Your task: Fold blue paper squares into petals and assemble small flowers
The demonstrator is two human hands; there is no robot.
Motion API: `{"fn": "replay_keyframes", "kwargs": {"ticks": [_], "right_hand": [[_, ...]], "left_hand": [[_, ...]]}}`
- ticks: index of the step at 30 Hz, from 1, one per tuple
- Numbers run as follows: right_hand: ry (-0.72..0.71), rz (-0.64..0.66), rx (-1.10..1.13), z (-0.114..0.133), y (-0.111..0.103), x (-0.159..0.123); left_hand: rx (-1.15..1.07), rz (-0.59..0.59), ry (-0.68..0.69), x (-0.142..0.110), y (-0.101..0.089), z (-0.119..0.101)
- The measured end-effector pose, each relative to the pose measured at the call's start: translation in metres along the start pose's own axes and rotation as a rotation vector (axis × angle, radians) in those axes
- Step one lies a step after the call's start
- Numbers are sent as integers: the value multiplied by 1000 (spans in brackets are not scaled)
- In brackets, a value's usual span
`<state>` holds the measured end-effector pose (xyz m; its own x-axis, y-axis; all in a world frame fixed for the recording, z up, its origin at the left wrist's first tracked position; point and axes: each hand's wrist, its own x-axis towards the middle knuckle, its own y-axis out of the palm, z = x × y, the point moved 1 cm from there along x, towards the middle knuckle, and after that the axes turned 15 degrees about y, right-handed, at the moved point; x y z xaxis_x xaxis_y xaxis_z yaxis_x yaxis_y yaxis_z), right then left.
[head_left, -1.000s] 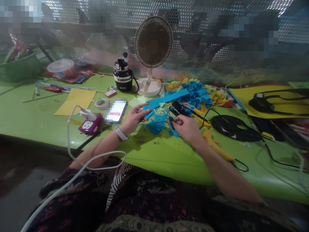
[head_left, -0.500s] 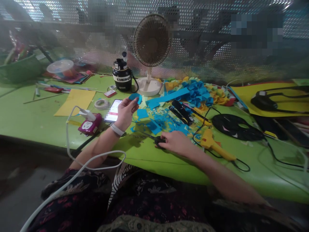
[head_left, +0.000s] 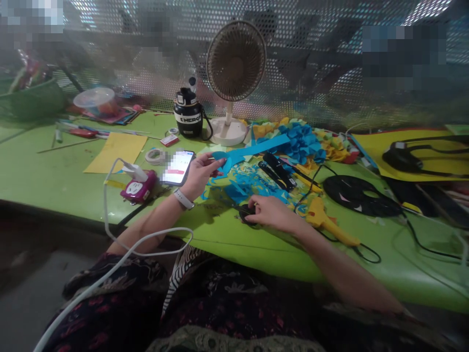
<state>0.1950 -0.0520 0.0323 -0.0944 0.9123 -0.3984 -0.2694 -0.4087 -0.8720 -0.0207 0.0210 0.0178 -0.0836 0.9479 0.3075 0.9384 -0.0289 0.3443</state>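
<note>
Pinched in my left hand (head_left: 199,173) is a blue paper piece with a rounded edge (head_left: 224,163), held above the table just right of the phone (head_left: 179,167). My right hand (head_left: 273,213) is low over the near side of the table, its fingers closed on the black handles of a pair of scissors (head_left: 246,215). The scissor blades point left and look dark and blurred. Beyond the scissors lie many blue and yellow paper scraps (head_left: 238,189). A long blue paper strip (head_left: 262,146) lies behind them.
A fan (head_left: 236,63) and a black bottle (head_left: 188,115) stand at the back. To the right are a stapler (head_left: 275,173), a yellow glue gun (head_left: 330,225) and a black disc (head_left: 361,195). A white cable runs from a purple socket block (head_left: 138,188) across my left forearm.
My left hand has moved right and slightly down with the blue paper, which now shows its broad face. My right hand stays at the scissors, its fingers slightly shifted.
</note>
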Motion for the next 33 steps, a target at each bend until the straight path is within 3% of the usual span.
{"fn": "replay_keyframes", "kwargs": {"ticks": [4,13,20,28,33], "right_hand": [[-47,98,120,-7,-6,4],[-50,-49,488,-12,-14,10],[-85,-82,343,-3,-34,15],[-210,-257,207,15,-55,41],[-206,-315,120,37,-50,83]], "left_hand": [[-17,22,-25,-2,2,0],[-13,16,-69,-5,7,-3],[-39,-190,154,9,-2,-8],[-57,-166,220,14,-6,-6],[-52,-189,211,16,-6,-4]]}}
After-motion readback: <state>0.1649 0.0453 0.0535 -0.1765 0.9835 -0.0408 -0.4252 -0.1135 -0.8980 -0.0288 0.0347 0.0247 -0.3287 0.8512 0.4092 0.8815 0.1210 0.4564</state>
